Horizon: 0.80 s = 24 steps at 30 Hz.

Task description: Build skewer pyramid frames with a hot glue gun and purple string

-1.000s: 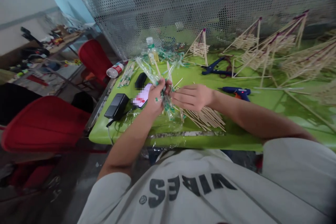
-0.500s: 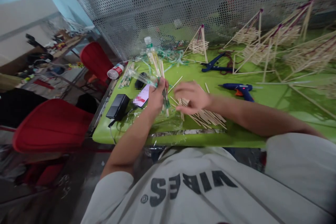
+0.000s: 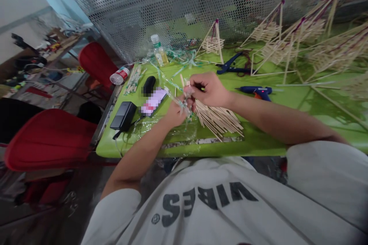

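Observation:
My left hand [image 3: 176,111] is closed around wooden chopsticks [image 3: 182,80] in clear plastic wrappers [image 3: 178,102] with green print. Against it, my right hand [image 3: 209,89] has its fingers curled in a pinch at the upper part of the same bundle. The fingers partly cover the sticks, so their number does not show. Just below my right hand, a loose pile of bare chopsticks [image 3: 220,120] lies fanned out on the green tabletop [image 3: 258,138]. Crumpled clear wrapping [image 3: 169,130] spreads under my left wrist.
To the left are a phone [image 3: 153,101], a black box-shaped device [image 3: 123,116], wrapped chopsticks [image 3: 134,80] and a plastic jar [image 3: 119,75]. A bottle [image 3: 159,51] stands behind. On the right lie a blue glue gun [image 3: 258,91], a blue hand tool [image 3: 231,65] and several stick pyramids [image 3: 212,44].
My right hand has moved up and left from over the loose pile to the bundle in my left hand, and its fingers have closed there. The view has shifted slightly.

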{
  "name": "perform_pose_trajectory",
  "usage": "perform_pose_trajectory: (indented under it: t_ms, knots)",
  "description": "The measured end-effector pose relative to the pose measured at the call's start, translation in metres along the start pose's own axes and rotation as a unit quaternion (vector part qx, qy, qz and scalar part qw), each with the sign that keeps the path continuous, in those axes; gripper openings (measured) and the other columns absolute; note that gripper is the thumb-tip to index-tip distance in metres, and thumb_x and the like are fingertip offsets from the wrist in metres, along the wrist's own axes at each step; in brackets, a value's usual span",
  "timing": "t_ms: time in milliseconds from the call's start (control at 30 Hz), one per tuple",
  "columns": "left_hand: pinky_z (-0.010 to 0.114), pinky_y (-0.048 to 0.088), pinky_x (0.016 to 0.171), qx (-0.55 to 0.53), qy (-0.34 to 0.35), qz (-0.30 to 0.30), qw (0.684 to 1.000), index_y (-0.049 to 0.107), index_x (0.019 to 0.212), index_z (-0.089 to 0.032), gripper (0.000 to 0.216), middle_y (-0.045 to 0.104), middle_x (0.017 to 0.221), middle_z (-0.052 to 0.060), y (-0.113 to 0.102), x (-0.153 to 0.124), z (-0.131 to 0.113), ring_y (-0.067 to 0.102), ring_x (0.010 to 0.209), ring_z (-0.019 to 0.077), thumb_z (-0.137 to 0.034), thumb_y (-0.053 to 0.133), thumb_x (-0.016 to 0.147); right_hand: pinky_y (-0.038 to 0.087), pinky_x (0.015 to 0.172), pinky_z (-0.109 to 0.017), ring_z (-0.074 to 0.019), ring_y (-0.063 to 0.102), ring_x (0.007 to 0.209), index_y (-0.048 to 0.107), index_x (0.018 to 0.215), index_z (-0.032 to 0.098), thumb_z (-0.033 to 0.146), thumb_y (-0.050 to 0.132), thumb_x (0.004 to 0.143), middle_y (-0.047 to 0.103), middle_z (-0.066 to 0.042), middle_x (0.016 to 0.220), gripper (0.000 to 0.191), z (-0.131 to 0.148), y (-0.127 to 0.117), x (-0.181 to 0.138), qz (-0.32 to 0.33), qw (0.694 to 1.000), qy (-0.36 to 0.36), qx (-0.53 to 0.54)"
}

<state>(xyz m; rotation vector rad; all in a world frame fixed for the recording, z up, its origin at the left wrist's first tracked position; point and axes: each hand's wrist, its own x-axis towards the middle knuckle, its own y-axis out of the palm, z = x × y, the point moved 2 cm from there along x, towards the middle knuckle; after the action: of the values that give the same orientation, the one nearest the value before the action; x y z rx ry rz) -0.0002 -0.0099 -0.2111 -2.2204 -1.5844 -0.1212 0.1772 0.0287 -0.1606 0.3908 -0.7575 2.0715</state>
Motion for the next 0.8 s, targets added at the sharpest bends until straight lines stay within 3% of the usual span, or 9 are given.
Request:
perform_pose_trajectory:
  t_ms: [133, 267, 367, 500, 633, 800]
  knots:
    - [0.036, 0.056, 0.068, 0.001, -0.017, 0.035, 0.999, 0.062, 0.072, -0.024, 0.071, 0.074, 0.072, 0.009, 0.000, 0.003, 0.006, 0.066, 0.067, 0.0196, -0.091, 0.068, 0.096, 0.044, 0.053, -0.028, -0.0133, 0.064, 0.056, 0.062, 0.077, 0.021, 0.073, 0.078, 0.105, 0.065, 0.000, 0.064, 0.061, -0.012, -0.009, 0.001, 0.059, 0.998, 0.012, -0.027]
    - [0.037, 0.056, 0.069, 0.006, -0.027, 0.062, 0.998, 0.068, 0.075, -0.024, 0.072, 0.073, 0.070, 0.009, -0.001, 0.007, 0.010, 0.066, 0.066, 0.0198, -0.093, 0.064, 0.097, 0.043, 0.061, -0.028, -0.0115, 0.055, 0.063, 0.076, 0.088, 0.019, 0.080, 0.079, 0.101, 0.064, 0.000, 0.069, 0.062, -0.013, -0.023, 0.007, 0.094, 0.994, 0.019, -0.056]
    - [0.036, 0.055, 0.068, 0.008, -0.032, 0.070, 0.997, 0.070, 0.078, -0.023, 0.071, 0.071, 0.070, 0.008, 0.000, 0.005, 0.009, 0.065, 0.066, 0.0192, -0.091, 0.068, 0.096, 0.037, 0.061, -0.029, -0.0108, 0.046, 0.063, 0.080, 0.100, 0.020, 0.079, 0.076, 0.103, 0.061, 0.001, 0.072, 0.060, -0.004, -0.035, 0.014, 0.039, 0.998, -0.017, -0.041]
    - [0.036, 0.053, 0.066, 0.003, -0.040, 0.080, 0.996, 0.070, 0.081, -0.022, 0.070, 0.069, 0.072, 0.007, 0.002, 0.002, 0.005, 0.064, 0.066, 0.0184, -0.091, 0.072, 0.094, 0.038, 0.063, -0.031, -0.0114, 0.046, 0.067, 0.072, 0.085, 0.019, 0.069, 0.078, 0.107, 0.059, 0.001, 0.070, 0.055, 0.012, -0.043, 0.017, -0.004, 0.994, -0.061, -0.088]
    - [0.036, 0.054, 0.069, 0.001, -0.039, 0.094, 0.995, 0.068, 0.080, -0.021, 0.066, 0.067, 0.070, 0.006, 0.000, 0.003, 0.000, 0.061, 0.066, 0.0165, -0.084, 0.072, 0.099, 0.041, 0.064, -0.031, -0.0124, 0.049, 0.068, 0.072, 0.083, 0.018, 0.062, 0.077, 0.109, 0.062, -0.001, 0.072, 0.051, 0.030, -0.053, 0.017, -0.046, 0.984, -0.083, -0.151]
    - [0.033, 0.046, 0.066, -0.008, -0.025, 0.096, 0.995, 0.062, 0.075, -0.022, 0.067, 0.060, 0.067, 0.002, -0.003, 0.007, -0.003, 0.053, 0.062, 0.0122, -0.082, 0.067, 0.104, 0.048, 0.063, -0.038, -0.0160, 0.049, 0.066, 0.077, 0.080, 0.026, 0.061, 0.086, 0.102, 0.061, -0.002, 0.073, 0.043, 0.054, -0.098, 0.016, -0.171, 0.962, -0.067, -0.200]
